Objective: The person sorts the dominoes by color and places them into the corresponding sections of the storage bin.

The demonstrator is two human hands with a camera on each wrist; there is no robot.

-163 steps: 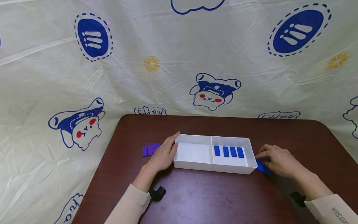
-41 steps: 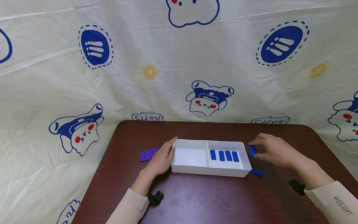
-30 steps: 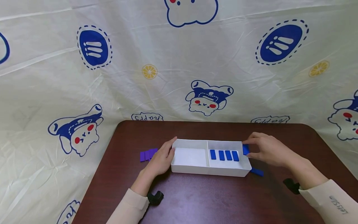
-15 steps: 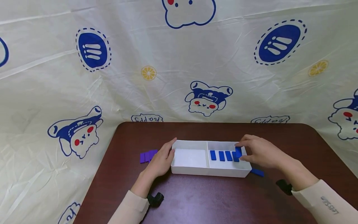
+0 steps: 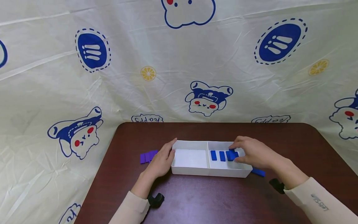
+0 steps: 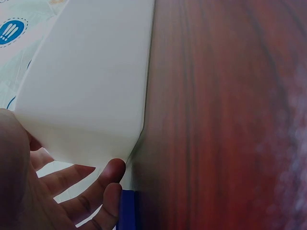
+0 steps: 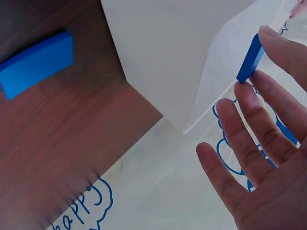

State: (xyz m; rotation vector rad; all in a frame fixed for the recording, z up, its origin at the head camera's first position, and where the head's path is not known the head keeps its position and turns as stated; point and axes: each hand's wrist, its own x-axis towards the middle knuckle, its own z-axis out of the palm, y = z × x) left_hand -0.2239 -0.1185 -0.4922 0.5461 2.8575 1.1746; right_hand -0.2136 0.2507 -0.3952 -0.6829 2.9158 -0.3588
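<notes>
A white two-compartment box (image 5: 190, 171) stands on the table. My left hand (image 5: 161, 159) holds its left end, with fingers against the end wall in the left wrist view. My right hand (image 5: 255, 152) is over the right compartment and pinches a small flat blue tile (image 7: 250, 58) between thumb and fingertips, the other fingers spread. Several blue tiles (image 5: 213, 155) lie in a row in that compartment; the held one partly covers the rightmost ones in the head view. The left compartment shows only its white floor.
A blue tile (image 5: 258, 172) lies on the table beside the box's right near corner. Purple tiles (image 5: 146, 156) lie left of the box, partly hidden by the left hand. The brown table (image 5: 201, 199) meets a printed sheet (image 5: 173, 93) behind it.
My right hand has picked up a blue tile from right of the box and carried it left over the rim into the right compartment. The left hand stays at the box's left end.
</notes>
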